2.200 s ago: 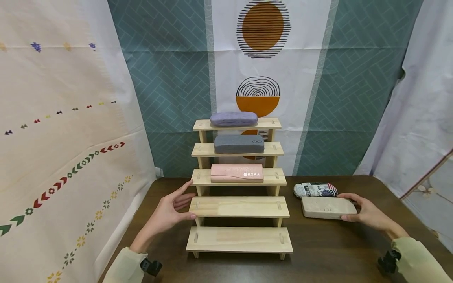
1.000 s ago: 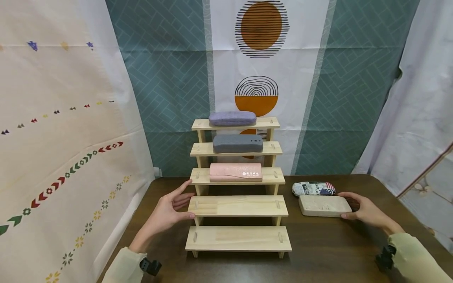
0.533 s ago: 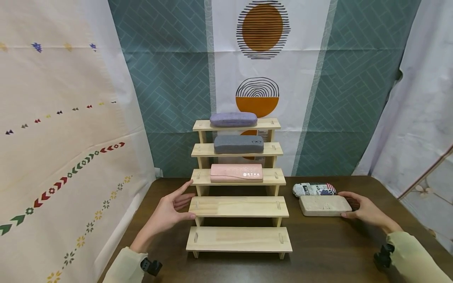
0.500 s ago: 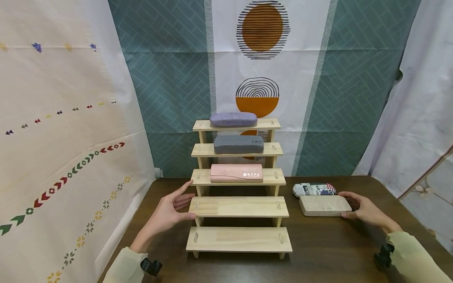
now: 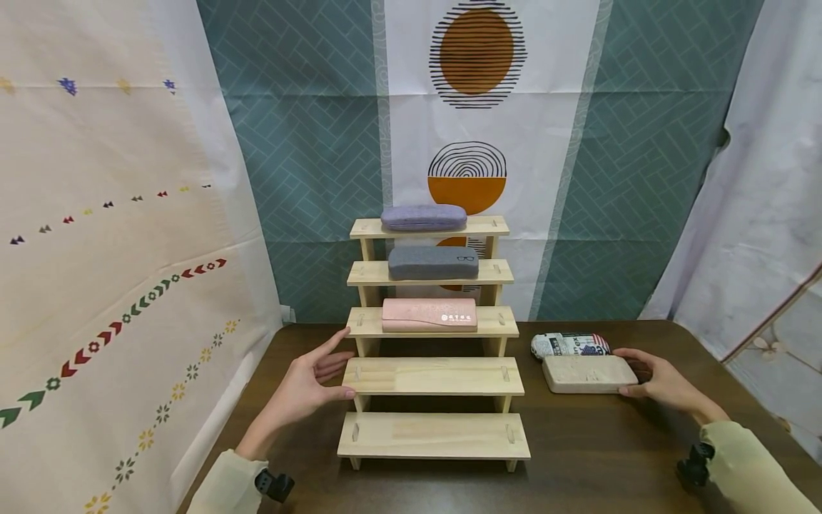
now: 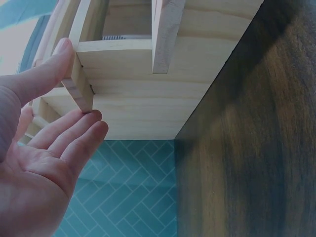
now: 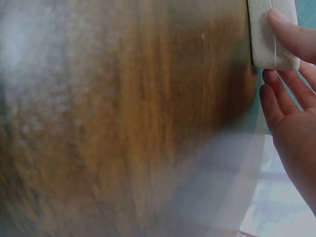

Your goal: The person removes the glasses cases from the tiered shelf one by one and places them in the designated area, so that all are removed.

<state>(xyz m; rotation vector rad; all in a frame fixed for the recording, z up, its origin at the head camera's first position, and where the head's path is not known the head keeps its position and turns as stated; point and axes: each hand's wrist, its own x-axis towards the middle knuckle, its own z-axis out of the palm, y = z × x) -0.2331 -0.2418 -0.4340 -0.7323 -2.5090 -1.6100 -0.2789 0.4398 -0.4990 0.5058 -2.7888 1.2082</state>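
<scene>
My left hand [image 5: 302,385] is at the left end of the stepped wooden display stand [image 5: 433,435]. In the left wrist view its thumb and fingers pinch the end of one board [image 6: 79,86]. My right hand [image 5: 668,385] grips the right end of a beige glasses case [image 5: 589,375] lying on the table, thumb in front and fingers behind. The right wrist view shows the thumb on the seam side of this case [image 7: 269,37]. Behind it, close up, lies a patterned glasses case [image 5: 568,345] with print and a striped end.
On the stand's upper three steps sit a purple glasses case [image 5: 424,218], a grey-blue one [image 5: 433,263] and a pink one [image 5: 429,315]. Both lower steps are bare boards. Patterned cloths [image 5: 308,143] hang behind and beside the dark wooden table [image 5: 591,464].
Over the two seconds the right hand and the beige case have shifted slightly left and back, and the patterned case has shifted slightly too. The left hand stays on the stand.
</scene>
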